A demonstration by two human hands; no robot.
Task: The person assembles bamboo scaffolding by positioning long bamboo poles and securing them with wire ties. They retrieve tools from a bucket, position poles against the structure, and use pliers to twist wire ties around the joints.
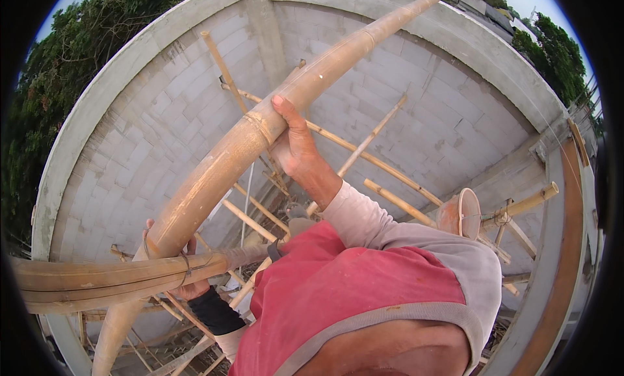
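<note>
A thick bamboo pole [214, 174] slants from the lower left up to the far right, across the front of my body. My right hand [296, 145] grips it around the middle, near a joint ring. The thumb lies over the top, and the other fingers are hidden behind the pole. Lower down, my left hand [192, 289], with a black wristband, is wrapped round the same pole. That is where it crosses a split horizontal bamboo pole [97, 285], which covers part of this hand. A dark tie [188, 267] loops around the horizontal pole beside the crossing.
Grey block walls [169, 109] with a concrete top beam [123, 64] meet in a corner ahead. Thinner bamboo scaffold poles [374, 158] criss-cross below. An orange-rimmed bucket [461, 213] is at the right, near a tied bamboo pole [533, 198]. A brown wooden board [562, 246] runs down the right.
</note>
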